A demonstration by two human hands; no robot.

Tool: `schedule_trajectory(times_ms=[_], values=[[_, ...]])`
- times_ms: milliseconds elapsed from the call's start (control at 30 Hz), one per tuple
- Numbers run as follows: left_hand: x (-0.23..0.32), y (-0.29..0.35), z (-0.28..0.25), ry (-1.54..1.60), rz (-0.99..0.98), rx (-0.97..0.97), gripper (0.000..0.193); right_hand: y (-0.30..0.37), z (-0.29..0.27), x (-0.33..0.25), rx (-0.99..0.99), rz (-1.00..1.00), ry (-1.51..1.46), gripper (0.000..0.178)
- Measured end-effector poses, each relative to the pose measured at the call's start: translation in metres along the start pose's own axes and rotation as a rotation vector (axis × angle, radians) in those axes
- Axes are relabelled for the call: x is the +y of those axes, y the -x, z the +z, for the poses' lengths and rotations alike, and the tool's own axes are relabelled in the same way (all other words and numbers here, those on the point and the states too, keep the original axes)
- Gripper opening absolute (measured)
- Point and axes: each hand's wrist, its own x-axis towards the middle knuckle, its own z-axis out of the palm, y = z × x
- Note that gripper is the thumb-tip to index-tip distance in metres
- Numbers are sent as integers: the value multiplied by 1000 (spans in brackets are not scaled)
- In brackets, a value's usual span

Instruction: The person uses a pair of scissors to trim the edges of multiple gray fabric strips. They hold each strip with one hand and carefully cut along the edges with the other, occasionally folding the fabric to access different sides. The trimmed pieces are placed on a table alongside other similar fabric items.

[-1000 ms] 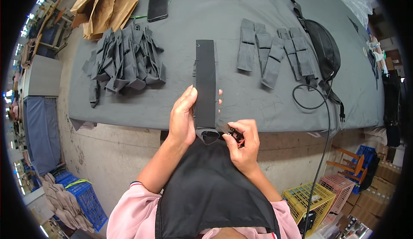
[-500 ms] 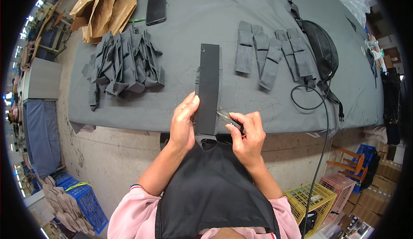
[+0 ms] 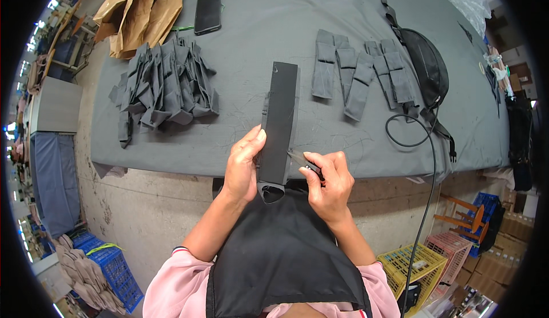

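Note:
A long dark grey fabric strip [image 3: 280, 118] lies over the table's near edge, its looped lower end hanging past it. My left hand [image 3: 244, 163] grips the strip along its left side, thumb on top and the other fingers mostly hidden. In my right hand [image 3: 330, 181] is a pair of thread snips [image 3: 305, 160], pinched between thumb and fingers. Their tips touch or nearly touch the strip's right edge. Similar pouch-like strips [image 3: 355, 83] lie spread to the right, and a heap of more such pieces [image 3: 168, 83] sits to the left.
The table [image 3: 251, 26] wears a grey cover with loose threads on it. Behind the heap are a brown paper bag [image 3: 137, 15] and a phone [image 3: 207, 14]. A black waist bag [image 3: 423, 66] and a black cable [image 3: 433, 175] lie right. Crates [image 3: 412, 269] stand on the floor.
The strip's upper end has swung slightly right, so the strip now tilts. My right hand keeps the snips by its right edge, and both hands have barely moved.

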Motion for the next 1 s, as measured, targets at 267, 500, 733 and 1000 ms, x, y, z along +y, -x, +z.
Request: schedule_trajectory(times_ms=[267, 500, 733, 1000], values=[[-4, -1, -9, 149, -98, -64, 27, 1, -5, 3, 24, -112, 95, 27], [-4, 1, -4, 76, -74, -40, 25, -10, -4, -6, -89, 15, -68, 27], [-14, 3, -10, 107, -94, -17, 27, -13, 3, -5, -95, -147, 19, 26], [-12, 7, -1, 99, -131, 89, 25, -6, 5, -1, 32, -78, -92, 26]])
